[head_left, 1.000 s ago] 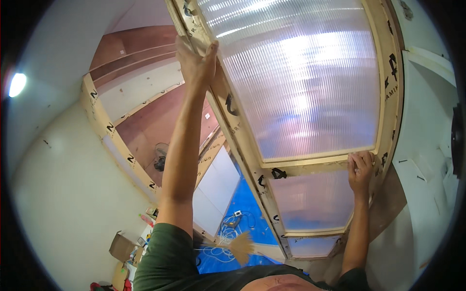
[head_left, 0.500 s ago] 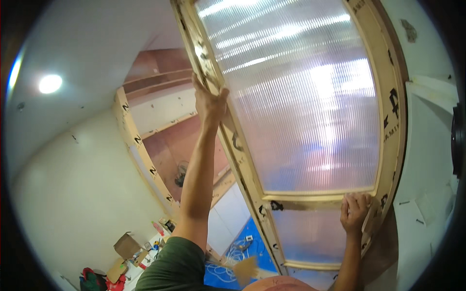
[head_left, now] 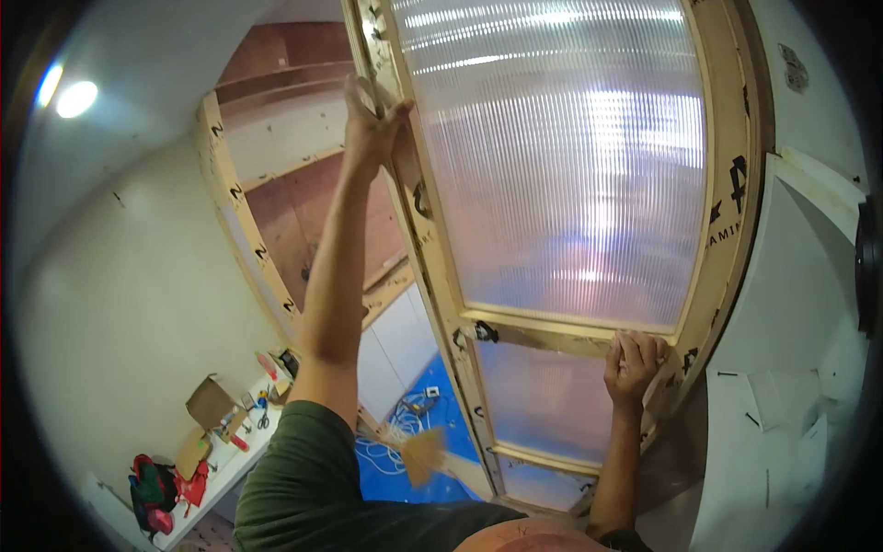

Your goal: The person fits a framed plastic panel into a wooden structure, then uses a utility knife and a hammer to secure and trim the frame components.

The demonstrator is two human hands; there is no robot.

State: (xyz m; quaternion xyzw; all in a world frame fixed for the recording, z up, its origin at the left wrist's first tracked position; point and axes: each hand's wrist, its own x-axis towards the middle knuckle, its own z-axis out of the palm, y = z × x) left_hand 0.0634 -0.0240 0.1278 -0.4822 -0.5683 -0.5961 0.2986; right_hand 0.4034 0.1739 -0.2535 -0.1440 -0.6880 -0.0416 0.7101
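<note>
A tall wooden-framed door (head_left: 443, 267) with ribbed, translucent panels (head_left: 552, 202) stands in front of me. My left hand (head_left: 372, 133) is closed round its left stile at upper height, the thumb on the front face and the fingers toward the outer edge. Lower down, my right hand (head_left: 635, 363) has its fingers curled over the cross rail (head_left: 552, 338), near where it meets the right stile. Bright reflections streak the upper panel. The door's top lies outside the picture.
Behind the door on the left is an unfinished wooden cabinet (head_left: 237, 198) with shelves. A white counter (head_left: 221, 469) holds an opened cardboard box (head_left: 213, 400), scissors and red items. Pale cables (head_left: 382, 451) lie on blue floor covering (head_left: 441, 377). White panels (head_left: 800, 304) stand at right.
The view has tilted downward, so more of the counter and floor shows. Both hands keep their places on the door and appear further left in view.
</note>
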